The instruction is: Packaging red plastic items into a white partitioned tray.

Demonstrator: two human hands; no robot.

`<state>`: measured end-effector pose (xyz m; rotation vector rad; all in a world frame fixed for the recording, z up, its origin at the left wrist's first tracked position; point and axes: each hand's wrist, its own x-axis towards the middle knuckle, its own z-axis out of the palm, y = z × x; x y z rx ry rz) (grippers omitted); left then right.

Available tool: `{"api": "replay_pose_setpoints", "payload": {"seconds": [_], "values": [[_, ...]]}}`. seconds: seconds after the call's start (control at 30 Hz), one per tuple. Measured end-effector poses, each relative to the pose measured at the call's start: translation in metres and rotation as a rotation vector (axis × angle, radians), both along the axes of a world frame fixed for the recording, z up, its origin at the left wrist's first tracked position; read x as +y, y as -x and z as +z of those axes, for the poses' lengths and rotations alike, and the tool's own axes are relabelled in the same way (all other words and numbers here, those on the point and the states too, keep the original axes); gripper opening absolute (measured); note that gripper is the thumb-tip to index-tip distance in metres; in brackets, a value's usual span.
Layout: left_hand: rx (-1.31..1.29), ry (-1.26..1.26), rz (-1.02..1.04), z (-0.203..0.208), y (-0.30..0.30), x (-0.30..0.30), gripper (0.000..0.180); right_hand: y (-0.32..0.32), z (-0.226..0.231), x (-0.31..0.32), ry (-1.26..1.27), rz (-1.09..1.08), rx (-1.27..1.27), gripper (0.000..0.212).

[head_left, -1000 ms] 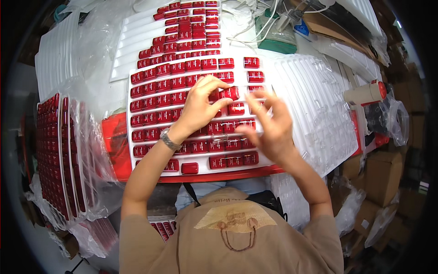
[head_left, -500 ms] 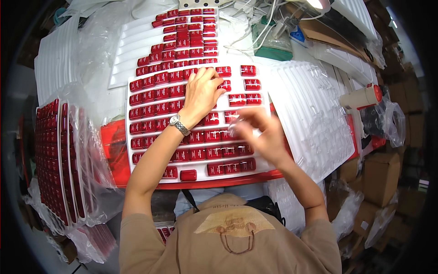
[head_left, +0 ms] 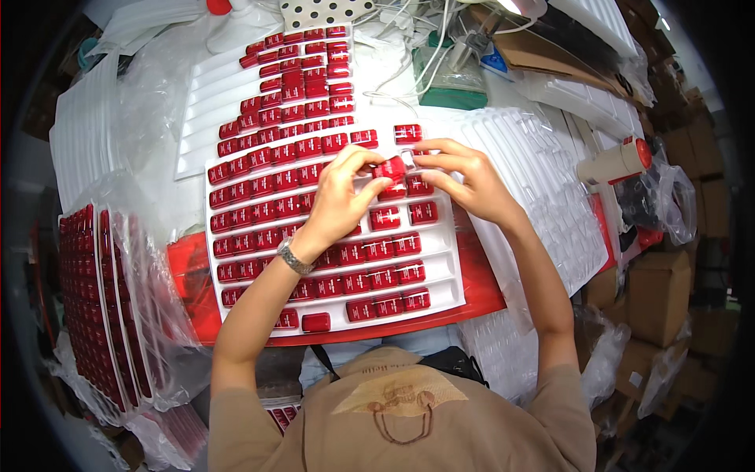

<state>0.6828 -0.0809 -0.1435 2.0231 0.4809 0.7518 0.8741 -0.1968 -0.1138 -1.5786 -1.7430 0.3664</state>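
Pinching a red container — left hand; right hand by its end, grip unclear.

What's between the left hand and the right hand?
In the head view, a small red block, pinched in the left hand, and a small pale piece next to the right hand.

Glossy red container, tilted, held over white tray.
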Motion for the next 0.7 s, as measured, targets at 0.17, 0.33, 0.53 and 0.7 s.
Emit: {"api": "replay_pose_setpoints", "payload": {"seconds": [0.17,0.33,0.53,0.7], "values": [[-0.116,0.23,0.059,-0.012,-0.003,0.014,0.021,-0.008,0.003,0.006,0.056,-0.131,0.181,0.021],[-0.172,0.47,0.146,-0.009,0.013,0.028,0.025,0.007,-0.006,-0.001,-0.119,-0.181,-0.183,0.033],[-0.161,0.523,0.054,-0.018,0.006,0.019,0.024,-0.023,-0.037,0.044,-0.033,-0.295,-0.434,0.027],[-0.118,0.299,0.081,-0.014,0.012,0.015,0.026,-0.021,-0.029,0.039,0.082,-0.2,-0.402,0.012]]}}
